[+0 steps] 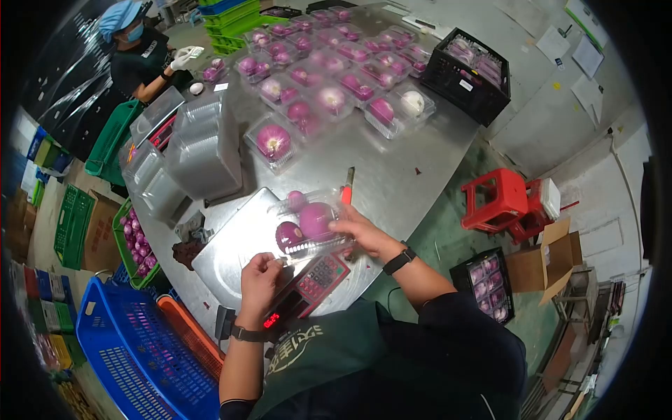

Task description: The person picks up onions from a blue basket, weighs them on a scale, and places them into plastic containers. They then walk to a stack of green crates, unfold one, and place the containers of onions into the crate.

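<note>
- Two hands work at a clear clamshell tray (308,225) that sits on the scale (280,269), at the near edge of the steel tabletop (392,175).
- Three purple onions (316,220) lie inside the tray.
- Right hand (360,231) rests on the tray's far side, its grip closed loosely on the lid edge.
- Left hand (259,276) pinches the tray's near corner, fingers narrow.
- A red-handled knife (347,186) lies just beyond the tray.
- Many packed trays (336,77) cover the far tabletop; stacked empty trays (203,147) stand to the left.
- Another person (143,56) works at the far left corner.
</note>
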